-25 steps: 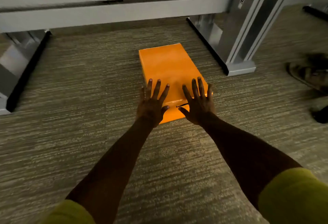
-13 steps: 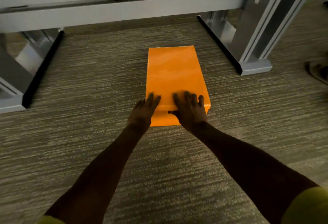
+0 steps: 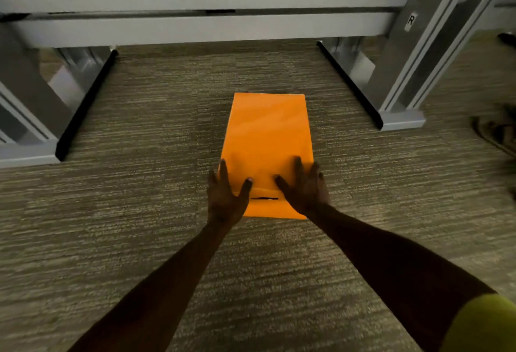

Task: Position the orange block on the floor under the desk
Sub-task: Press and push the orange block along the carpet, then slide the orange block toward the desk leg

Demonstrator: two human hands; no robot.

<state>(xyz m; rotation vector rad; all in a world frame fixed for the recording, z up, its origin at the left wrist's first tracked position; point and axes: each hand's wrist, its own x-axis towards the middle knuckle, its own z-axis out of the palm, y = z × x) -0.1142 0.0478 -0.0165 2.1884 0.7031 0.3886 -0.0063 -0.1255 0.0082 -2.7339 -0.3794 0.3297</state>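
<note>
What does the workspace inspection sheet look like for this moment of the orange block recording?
Surface: striped carpet, bare around the block.
Job's things: orange block lying flat between the desk feet, with a dark slot on its near face.
Clutter: dark blurred object at far right, kind unclear.
Grippers: left hand and right hand spread open, resting on the block's near end.
Cables: nothing seen.
Surroundings: grey desk crossbeams; right leg labelled R; left leg.
</note>
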